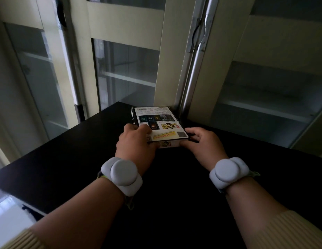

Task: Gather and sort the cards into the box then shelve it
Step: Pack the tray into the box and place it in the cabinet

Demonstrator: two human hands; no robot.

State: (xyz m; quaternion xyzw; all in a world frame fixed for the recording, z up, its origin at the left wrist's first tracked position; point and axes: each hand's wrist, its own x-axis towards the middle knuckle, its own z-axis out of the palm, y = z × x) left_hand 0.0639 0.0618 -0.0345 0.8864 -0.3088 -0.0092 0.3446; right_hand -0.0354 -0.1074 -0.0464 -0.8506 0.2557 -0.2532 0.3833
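One head-worn wide-angle view looks forward and down, close over the hands at the near-centre of a dark surface [70,159], facing glass-doored cabinets [126,69] beyond its far edge.

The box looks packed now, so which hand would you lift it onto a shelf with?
Probably the right hand: its fingers wrap the box corner nearest the open shelves. The left hand mostly lies on top.
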